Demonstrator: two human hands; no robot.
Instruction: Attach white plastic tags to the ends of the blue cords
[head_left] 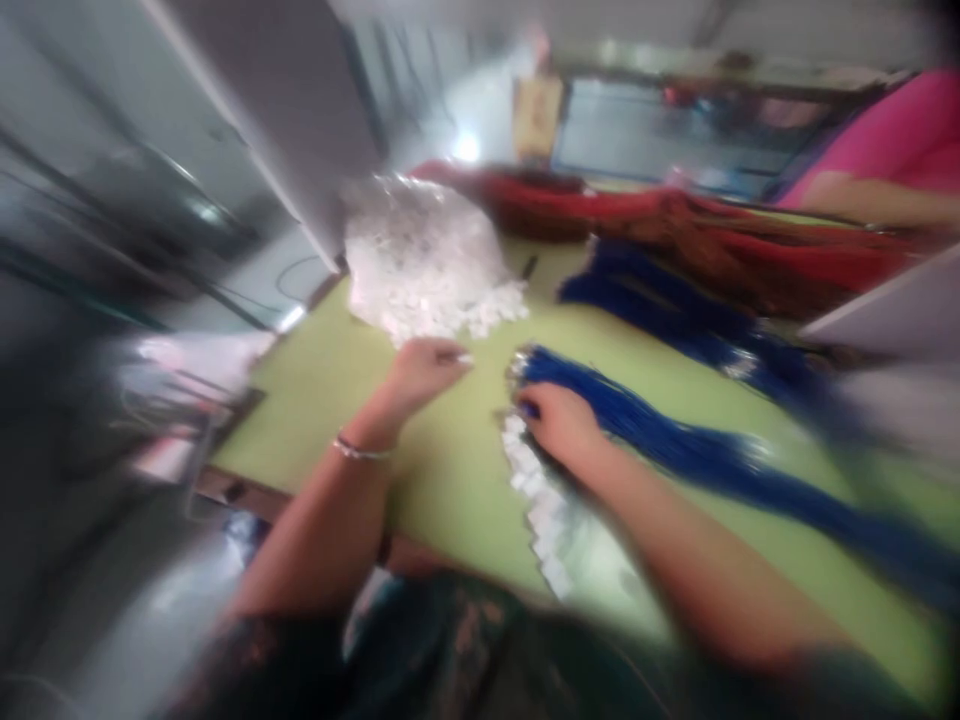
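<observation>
Nearer blue wires, diagonal, tips leftward

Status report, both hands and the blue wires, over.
Left hand: pinching white piece. Right hand: at end of nearer blue wires, grip too blurred. Row of white pieces beside it, possibly in the way.

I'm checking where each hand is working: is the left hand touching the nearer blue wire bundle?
Apart. The head view shows a strip of green tabletop between the left hand and the nearer blue wire bundle.
</observation>
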